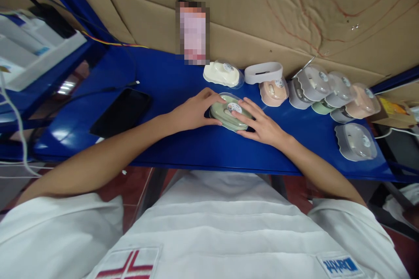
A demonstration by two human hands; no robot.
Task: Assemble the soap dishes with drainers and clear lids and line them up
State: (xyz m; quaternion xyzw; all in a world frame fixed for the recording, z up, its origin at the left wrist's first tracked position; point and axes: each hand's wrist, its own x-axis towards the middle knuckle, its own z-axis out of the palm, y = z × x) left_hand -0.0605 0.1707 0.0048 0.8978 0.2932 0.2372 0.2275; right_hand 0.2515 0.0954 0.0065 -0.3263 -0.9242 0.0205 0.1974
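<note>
A pale green mouse-shaped item in a clear plastic shell (229,115) lies on the blue table (183,139). My left hand (193,111) grips its left end, thumb under the near edge and fingers over the top. My right hand (260,124) rests flat on its right side, fingers spread across the shell's lid and round sticker. Both hands touch the same package.
Behind it lie a cream packaged item (223,74), a white open box (263,72), a pink one (274,91), then a pile of grey, green and pink packs (330,91) and a lone grey pack (355,141). A black phone (121,111) lies left. Cardboard wall behind.
</note>
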